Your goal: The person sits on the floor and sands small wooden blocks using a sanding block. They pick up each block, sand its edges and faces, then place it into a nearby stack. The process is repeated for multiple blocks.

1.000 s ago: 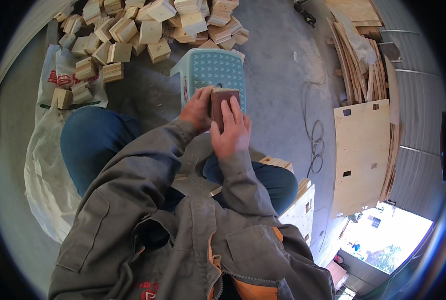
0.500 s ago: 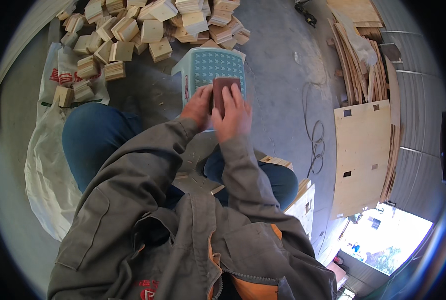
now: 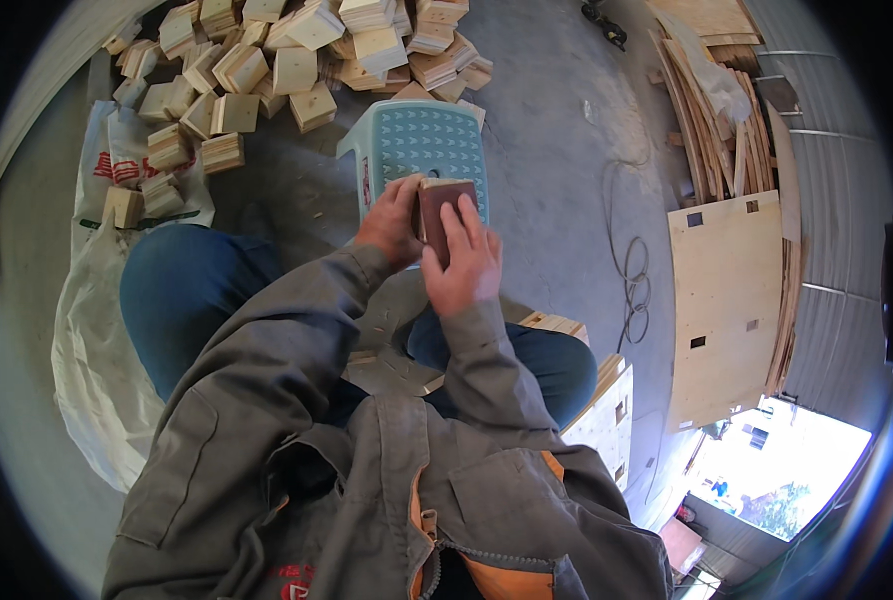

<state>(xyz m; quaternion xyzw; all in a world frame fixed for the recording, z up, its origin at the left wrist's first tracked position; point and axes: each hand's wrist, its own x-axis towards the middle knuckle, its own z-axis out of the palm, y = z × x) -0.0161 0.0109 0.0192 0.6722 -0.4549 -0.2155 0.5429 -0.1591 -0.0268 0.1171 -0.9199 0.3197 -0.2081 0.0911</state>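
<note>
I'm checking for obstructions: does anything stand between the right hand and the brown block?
Nothing visible does: the right hand has its fingers directly on the brown block. The left hand is at the block's left side, and the stool shows behind.

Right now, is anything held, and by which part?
A brown-faced block, by its left side, in the left hand. The right hand lies on its face; whether that's a grip, can't tell.
</note>
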